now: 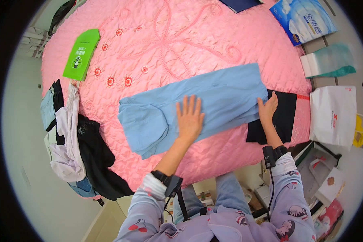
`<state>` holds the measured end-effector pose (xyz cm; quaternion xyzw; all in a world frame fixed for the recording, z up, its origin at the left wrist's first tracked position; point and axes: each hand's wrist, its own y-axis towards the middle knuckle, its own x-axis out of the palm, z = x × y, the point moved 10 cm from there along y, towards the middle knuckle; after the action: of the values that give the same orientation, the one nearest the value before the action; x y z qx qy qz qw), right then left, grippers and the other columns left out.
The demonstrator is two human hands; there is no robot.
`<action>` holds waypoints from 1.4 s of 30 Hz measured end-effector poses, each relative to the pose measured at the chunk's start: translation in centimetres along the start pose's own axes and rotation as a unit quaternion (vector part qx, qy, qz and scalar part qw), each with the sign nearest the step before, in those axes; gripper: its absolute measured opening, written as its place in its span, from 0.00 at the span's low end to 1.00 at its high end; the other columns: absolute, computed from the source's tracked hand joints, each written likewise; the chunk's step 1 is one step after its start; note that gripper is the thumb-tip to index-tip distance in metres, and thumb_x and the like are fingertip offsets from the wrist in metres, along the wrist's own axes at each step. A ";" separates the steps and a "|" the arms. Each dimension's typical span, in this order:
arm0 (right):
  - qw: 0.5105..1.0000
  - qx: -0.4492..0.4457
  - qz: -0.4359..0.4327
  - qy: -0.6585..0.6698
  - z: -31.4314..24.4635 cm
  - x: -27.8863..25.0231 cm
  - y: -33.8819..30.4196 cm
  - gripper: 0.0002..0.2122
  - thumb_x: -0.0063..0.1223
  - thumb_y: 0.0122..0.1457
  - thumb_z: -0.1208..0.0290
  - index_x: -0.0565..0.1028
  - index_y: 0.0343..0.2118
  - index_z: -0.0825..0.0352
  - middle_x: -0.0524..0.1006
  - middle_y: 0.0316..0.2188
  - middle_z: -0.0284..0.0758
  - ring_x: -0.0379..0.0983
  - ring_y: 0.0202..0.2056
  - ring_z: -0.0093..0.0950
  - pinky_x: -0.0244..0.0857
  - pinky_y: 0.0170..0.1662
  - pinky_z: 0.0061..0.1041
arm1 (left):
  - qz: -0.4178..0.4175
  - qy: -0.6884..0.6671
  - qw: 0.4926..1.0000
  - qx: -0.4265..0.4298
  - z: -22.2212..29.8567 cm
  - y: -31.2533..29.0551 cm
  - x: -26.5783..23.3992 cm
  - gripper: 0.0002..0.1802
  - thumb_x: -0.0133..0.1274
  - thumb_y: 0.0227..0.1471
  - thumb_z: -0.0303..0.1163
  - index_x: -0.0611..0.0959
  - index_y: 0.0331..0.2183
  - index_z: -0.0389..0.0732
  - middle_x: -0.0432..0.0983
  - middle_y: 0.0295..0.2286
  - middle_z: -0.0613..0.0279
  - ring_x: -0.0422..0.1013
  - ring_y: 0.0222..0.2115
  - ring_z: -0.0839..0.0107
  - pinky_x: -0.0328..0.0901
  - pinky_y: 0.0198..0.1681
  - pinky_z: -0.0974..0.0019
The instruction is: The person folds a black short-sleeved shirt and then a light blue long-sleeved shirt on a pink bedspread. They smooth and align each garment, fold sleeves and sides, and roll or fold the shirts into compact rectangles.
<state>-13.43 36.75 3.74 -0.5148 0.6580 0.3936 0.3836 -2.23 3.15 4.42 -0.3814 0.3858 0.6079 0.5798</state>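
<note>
A light blue garment (218, 90), folded into a long strip, lies slantwise across the pink quilted bedspread (181, 44). Its left end is folded over into a wider, rounded flap. My left hand (190, 121) rests flat on the middle of the cloth with fingers spread. At the garment's right end is my right hand (268, 109), its thumb on the blue edge and its fingers stretched out and apart from the thumb. Under that hand and wrist lies a folded black cloth (284, 117), partly covered by the blue garment.
Rumpled clothes hang at the left edge, including black trousers (93, 149) and a pale lilac garment (70, 129). A green packet (81, 54) lies far left. Along the right stand a blue-and-white package (304, 20), a teal-and-white pack (328, 60) and a white bag (332, 117).
</note>
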 end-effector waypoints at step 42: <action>0.905 -0.043 -0.353 0.232 5.3 4.8 3.3 0.34 0.59 0.57 0.61 0.56 0.62 0.68 0.72 0.48 0.52 0.72 0.47 0.39 0.65 0.49 0.31 | -0.043 0.010 0.998 0.041 12.7 1.9 13.5 0.37 0.50 0.53 0.50 0.65 0.61 0.47 0.54 0.63 0.63 0.46 0.65 0.61 0.38 0.66 0.44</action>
<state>-16.99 40.30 -2.30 -0.8062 0.4862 0.1302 0.3110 -4.87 20.21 -2.61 -0.3799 0.3991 0.5624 0.6165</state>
